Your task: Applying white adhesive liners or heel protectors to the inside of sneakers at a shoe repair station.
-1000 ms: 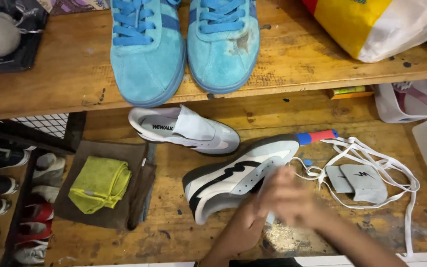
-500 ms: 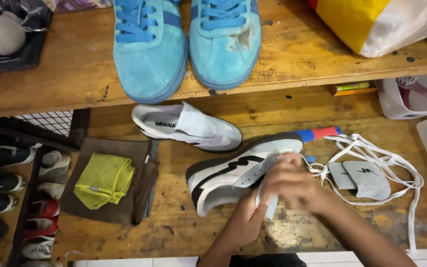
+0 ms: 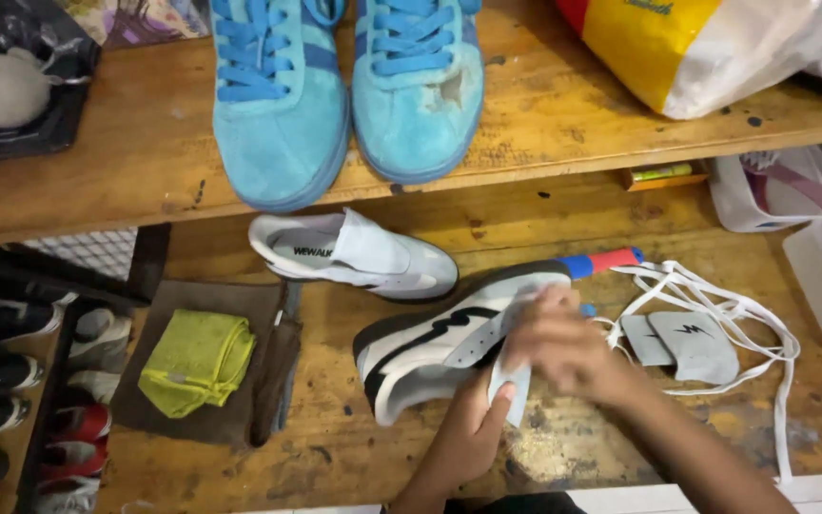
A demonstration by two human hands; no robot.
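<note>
- Two hands work one white-and-black sneaker (image 3: 430, 347) on the wooden bench (image 3: 335, 447).
- Left hand (image 3: 473, 433) cups its heel underneath, fingers curled round.
- Right hand (image 3: 568, 343) is closed over the upper; what it pinches, I cannot tell.
- Looks mid-cleaning; the next move likely needs steady support and firm strokes.

A shoe-cleaning or repair workshop: a stained wooden counter (image 3: 240, 457), a blue suede pair (image 3: 344, 95) on the shelf at twelve o'clock, rows of shoes (image 3: 11, 381) racked at nine o'clock, loose white laces (image 3: 715, 305) at three o'clock.
</note>
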